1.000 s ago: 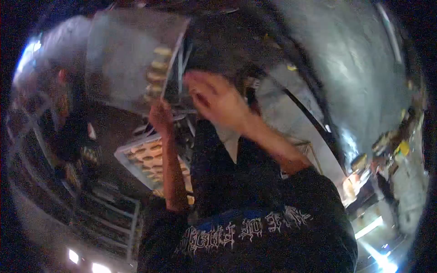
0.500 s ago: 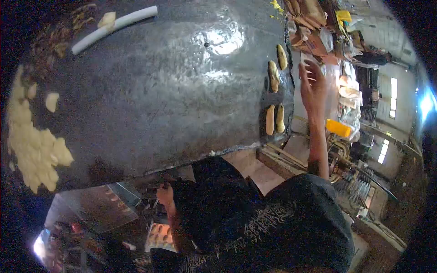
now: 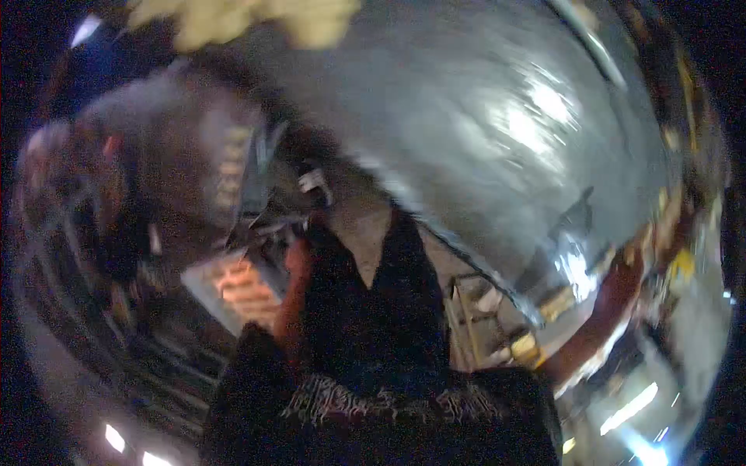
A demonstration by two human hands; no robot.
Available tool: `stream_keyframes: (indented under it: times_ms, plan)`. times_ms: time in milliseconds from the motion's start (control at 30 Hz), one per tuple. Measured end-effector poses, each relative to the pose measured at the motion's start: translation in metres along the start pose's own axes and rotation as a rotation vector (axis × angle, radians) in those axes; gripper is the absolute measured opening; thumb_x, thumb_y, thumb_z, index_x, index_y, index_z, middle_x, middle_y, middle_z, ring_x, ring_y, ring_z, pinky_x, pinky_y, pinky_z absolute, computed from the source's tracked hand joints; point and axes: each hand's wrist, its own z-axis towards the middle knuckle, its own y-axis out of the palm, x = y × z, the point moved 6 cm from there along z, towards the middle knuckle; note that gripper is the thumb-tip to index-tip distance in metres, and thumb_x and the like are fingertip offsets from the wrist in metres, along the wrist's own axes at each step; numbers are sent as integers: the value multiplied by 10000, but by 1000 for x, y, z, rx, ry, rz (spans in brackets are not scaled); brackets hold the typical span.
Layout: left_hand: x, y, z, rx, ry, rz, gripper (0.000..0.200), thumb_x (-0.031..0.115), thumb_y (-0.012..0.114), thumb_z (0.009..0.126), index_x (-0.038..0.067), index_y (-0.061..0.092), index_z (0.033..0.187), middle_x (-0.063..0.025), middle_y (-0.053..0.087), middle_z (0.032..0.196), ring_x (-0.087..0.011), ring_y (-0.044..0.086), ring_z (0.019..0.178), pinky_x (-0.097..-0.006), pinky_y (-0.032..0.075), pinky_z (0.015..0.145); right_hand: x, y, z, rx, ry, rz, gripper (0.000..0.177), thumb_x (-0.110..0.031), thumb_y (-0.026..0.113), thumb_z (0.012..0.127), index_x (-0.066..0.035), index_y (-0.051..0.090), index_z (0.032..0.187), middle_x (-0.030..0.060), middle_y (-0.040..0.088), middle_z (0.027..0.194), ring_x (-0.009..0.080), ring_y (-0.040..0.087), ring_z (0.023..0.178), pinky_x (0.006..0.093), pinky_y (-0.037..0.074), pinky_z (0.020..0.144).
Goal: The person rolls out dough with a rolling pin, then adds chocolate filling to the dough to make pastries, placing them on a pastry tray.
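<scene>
The whole view is smeared by motion. My left hand [image 3: 298, 256] is low beside my dark trousers, its fingers curled at a dark object I cannot make out. Just below and left of that hand is a pale tray [image 3: 200, 281] with rows of orange-lit pieces. My right hand [image 3: 628, 268] reaches out past the near right corner of a dark, shiny table [image 3: 443, 116]. Blur hides its fingers and whatever they may touch. Pale yellow dough pieces [image 3: 256, 17] lie together at the table's far left.
A long pale tube [image 3: 598, 54] lies along the table's upper right. Beneath the table edge stands a wooden frame [image 3: 458, 326]. On the left are a blurred surface with a row of pale pieces [image 3: 231, 167] and dark rack-like bars [image 3: 78, 256]. A yellow object [image 3: 682, 266] is at far right.
The view has swung left and down, bringing the tray and left-hand side closer to the middle. My right arm now appears lower right. The long dough pieces at the table edge no longer show clearly.
</scene>
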Motion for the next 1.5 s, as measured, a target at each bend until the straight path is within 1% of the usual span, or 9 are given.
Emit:
stream_keyframes:
  times_ms: [167, 367, 433, 533, 667, 800, 967, 1067, 1500]
  plan:
    - [-15, -14, -7, 150, -32, -224, 510, 482, 653, 885, 55, 635, 1163, -215, 667, 1036, -429, 668, 988, -553, 543, 816, -334, 114, -69, -404, 145, 1105, 359, -206, 629, 997, -53, 597, 1320, 77, 641, 1256, 175, 612, 1111, 325, 519, 908]
    - [-58, -40, 5, 157, -48, -475, 500, 413, 622, 911, 46, 596, 1249, -221, 647, 1033, -434, 648, 1012, -538, 540, 832, -595, 338, -166, -1220, -86, 995, 306, -185, 742, 940, -52, 647, 1198, 20, 678, 1067, 130, 635, 946, 291, 532, 788]
    - [-74, -43, 9, 209, -31, -576, 514, 404, 621, 912, 45, 588, 1279, -227, 646, 1035, -433, 652, 1001, -538, 541, 826, -630, 424, -135, -760, -604, 620, 282, -233, 737, 940, -48, 670, 1141, 72, 714, 1003, 177, 683, 890, 332, 551, 767]
    - [-93, -48, 11, 217, -87, -581, 527, 403, 626, 907, 52, 590, 1298, -235, 650, 1066, -435, 654, 997, -537, 541, 824, -677, 494, -104, -468, -777, 376, 268, -274, 679, 962, -42, 671, 1097, 164, 722, 1000, 308, 718, 911, 412, 558, 788]
    - [-109, -46, 21, 150, -93, -660, 503, 396, 639, 888, 58, 610, 1261, -240, 653, 1095, -432, 660, 991, -542, 542, 836, -692, 556, -88, -576, -688, 176, 272, -265, 619, 991, -44, 660, 1143, 185, 712, 1067, 377, 704, 970, 450, 553, 824]
    - [-113, -42, 19, 197, -137, -679, 491, 418, 639, 879, 55, 621, 1208, -230, 670, 1027, -426, 675, 948, -541, 549, 817, -689, 565, -97, -325, -1294, 395, 331, -256, 604, 996, -50, 633, 1254, 210, 697, 1110, 403, 685, 1018, 474, 539, 867]
    - [-119, -19, 29, 210, -142, -703, 495, 413, 635, 879, 25, 617, 1186, -231, 676, 988, -416, 682, 916, -533, 553, 787, -682, 575, -90, -544, -977, -198, 506, -268, 638, 976, -26, 528, 1406, 229, 668, 1239, 407, 661, 1100, 483, 522, 934]
    - [-118, -23, 22, 231, -125, -715, 518, 413, 629, 887, 6, 598, 1207, -222, 677, 970, -414, 678, 912, -527, 553, 799, -670, 577, -84, -411, -953, -10, 630, -251, 667, 956, -9, 417, 1482, 226, 635, 1319, 407, 654, 1128, 477, 518, 964]
    - [-60, 31, -8, 137, -31, -393, 585, 432, 651, 883, -29, 544, 1228, -252, 618, 1100, -429, 650, 1024, -517, 561, 858, -553, 245, -189, -131, -1083, 439, 462, 2, 748, 865, 2, 603, 1304, 136, 695, 1179, 201, 674, 901, 331, 549, 836]
